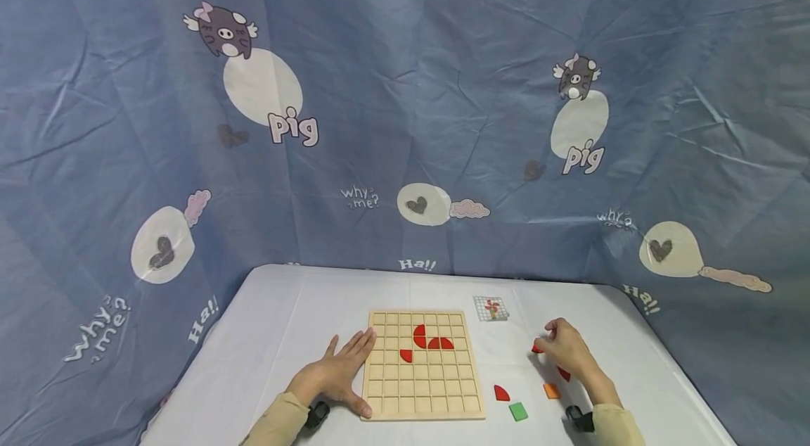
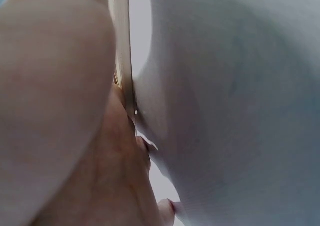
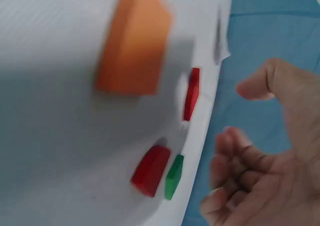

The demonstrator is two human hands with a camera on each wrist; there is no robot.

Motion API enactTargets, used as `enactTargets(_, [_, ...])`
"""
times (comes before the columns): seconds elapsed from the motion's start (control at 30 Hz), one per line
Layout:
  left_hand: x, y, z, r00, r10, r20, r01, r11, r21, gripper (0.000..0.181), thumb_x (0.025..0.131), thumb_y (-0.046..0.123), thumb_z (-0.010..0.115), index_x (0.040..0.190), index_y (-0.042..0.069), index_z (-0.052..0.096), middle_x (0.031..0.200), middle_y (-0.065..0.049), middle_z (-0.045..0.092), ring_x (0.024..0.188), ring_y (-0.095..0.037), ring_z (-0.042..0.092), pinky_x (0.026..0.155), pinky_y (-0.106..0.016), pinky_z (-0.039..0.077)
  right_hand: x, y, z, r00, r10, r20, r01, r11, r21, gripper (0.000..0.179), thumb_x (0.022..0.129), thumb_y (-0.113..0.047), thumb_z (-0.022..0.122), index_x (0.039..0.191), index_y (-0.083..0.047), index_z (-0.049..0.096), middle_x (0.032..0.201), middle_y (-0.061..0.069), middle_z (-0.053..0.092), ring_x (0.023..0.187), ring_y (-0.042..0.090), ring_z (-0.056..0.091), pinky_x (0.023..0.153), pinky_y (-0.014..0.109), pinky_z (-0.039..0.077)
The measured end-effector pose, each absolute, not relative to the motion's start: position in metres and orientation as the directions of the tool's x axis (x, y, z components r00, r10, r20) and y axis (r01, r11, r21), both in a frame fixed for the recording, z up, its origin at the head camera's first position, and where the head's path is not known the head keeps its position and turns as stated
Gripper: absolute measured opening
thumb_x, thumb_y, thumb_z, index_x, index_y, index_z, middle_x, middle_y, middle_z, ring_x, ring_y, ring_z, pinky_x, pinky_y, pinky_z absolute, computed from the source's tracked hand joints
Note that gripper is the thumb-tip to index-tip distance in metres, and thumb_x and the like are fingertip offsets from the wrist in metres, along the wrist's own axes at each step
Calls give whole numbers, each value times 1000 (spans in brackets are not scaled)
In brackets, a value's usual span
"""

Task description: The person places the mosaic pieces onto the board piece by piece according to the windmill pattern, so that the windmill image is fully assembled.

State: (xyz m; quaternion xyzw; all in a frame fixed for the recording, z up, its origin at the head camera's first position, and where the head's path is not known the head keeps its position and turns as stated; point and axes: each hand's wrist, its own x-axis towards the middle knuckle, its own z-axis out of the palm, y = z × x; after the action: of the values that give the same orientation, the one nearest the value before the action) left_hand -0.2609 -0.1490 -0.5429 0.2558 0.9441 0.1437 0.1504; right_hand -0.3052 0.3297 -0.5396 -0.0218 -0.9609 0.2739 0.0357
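Observation:
My left hand (image 1: 335, 372) lies spread at the left side of the wooden grid board (image 1: 427, 419), fingertips and thumb at its edge. Several red quarter-circle pieces (image 1: 406, 356) lie in the board's squares. Over the right part of the table, my right hand (image 1: 566, 347) is raised, thumb and fingers apart with nothing between them in the right wrist view. Below it are a red quarter-circle piece (image 1: 537, 348), another red piece (image 3: 151, 171) and a green piece (image 3: 174, 177); that green piece is hidden in the head view. An orange square piece (image 3: 137, 45) lies nearest that wrist.
A small printed pattern card (image 1: 491, 308) lies right of the board's far corner. Between the board and my right arm are a red quarter-circle (image 1: 501, 393) and a green square (image 1: 518, 411). A blue patterned curtain (image 1: 418, 115) hangs behind the white table (image 1: 342, 288).

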Motion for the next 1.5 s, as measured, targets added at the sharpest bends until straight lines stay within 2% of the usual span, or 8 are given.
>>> enactTargets(0.13, [-260, -149, -543, -822, 528, -210, 443, 827, 345, 139, 55, 71, 77, 155, 5, 7, 163, -14, 4, 150, -34, 9, 116, -67, 2, -303, 327, -537, -995, 94, 33, 62, 842, -536, 40, 80, -29, 69, 97, 4, 54, 79, 8, 57, 68, 18, 52, 58, 29, 44])
enactTargets(0.37, [-260, -149, -544, -822, 530, -210, 444, 826, 347, 139, 54, 71, 76, 155, 5, 7, 163, -14, 4, 150, -34, 9, 116, -67, 2, -299, 320, -540, -997, 78, 19, 57, 856, -514, 39, 77, -27, 73, 87, 4, 52, 73, 8, 52, 66, 18, 49, 54, 28, 41])
enactTargets(0.57, [-261, -149, -544, -821, 535, -197, 452, 822, 347, 139, 55, 71, 77, 155, 5, 7, 163, -14, 5, 150, -34, 9, 116, -67, 2, -300, 317, -547, -995, 97, 19, 75, 862, -502, 37, 75, -21, 76, 87, 6, 53, 72, 7, 50, 66, 18, 48, 54, 27, 40])
enactTargets(0.9, [-262, -149, -545, -819, 534, -209, 447, 823, 350, 139, 54, 72, 76, 155, 6, 5, 163, -14, 4, 150, -34, 8, 116, -66, 1, -299, 316, -549, -996, 65, 68, 25, 879, -476, 28, 75, -16, 74, 81, 3, 54, 70, 7, 51, 64, 18, 47, 54, 28, 40])
enactTargets(1.1, [-262, -149, -544, -823, 530, -207, 443, 825, 351, 140, 54, 71, 77, 155, 6, 6, 163, -13, 5, 150, -34, 8, 117, -66, 1, -306, 318, -550, -997, -21, 70, -53, 865, -498, 22, 75, -10, 75, 84, 0, 57, 76, 5, 53, 68, 16, 48, 57, 26, 40])
enactTargets(1.27, [-262, -149, -544, -821, 532, -206, 445, 823, 352, 139, 54, 70, 77, 155, 5, 7, 163, -14, 5, 150, -34, 9, 116, -66, 1, -309, 320, -550, -996, -64, 59, -85, 865, -494, 24, 75, -11, 78, 88, -2, 61, 81, 4, 56, 72, 14, 50, 60, 25, 43])
enactTargets(1.5, [-261, -149, -543, -821, 530, -211, 442, 824, 354, 139, 54, 70, 77, 155, 5, 7, 163, -14, 5, 150, -34, 8, 116, -66, 1, -309, 320, -551, -997, -47, 56, -69, 867, -493, 24, 75, -13, 80, 88, -2, 62, 80, 4, 56, 72, 15, 50, 61, 26, 44])
